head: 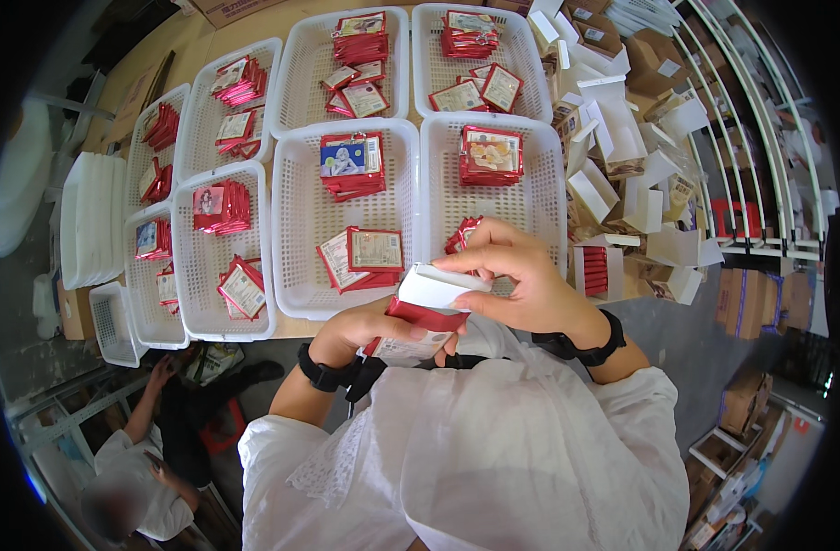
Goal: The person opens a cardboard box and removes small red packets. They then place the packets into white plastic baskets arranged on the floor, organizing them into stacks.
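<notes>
My left hand (372,327) grips a red packet (427,315) with a printed label, close to my body. Against its upper end, my right hand (516,275) pinches a white card or small stack of cards (437,288) between thumb and fingers; whether this sits inside the packet I cannot tell. Just beyond my hands are white perforated plastic baskets, among them a near middle one (292,303) and a near right one (561,206). Each has a neat stack of red packets (354,179) at its far end and looser packets (375,249) nearer me. My right hand partly hides the right basket's loose packets.
Many opened white cardboard boxes (599,189) lie heaped on the right, one holding red packets (594,270). Stacked white baskets (93,220) stand on the left. A seated person (144,468) is at lower left. A white metal rack (757,124) rises at far right.
</notes>
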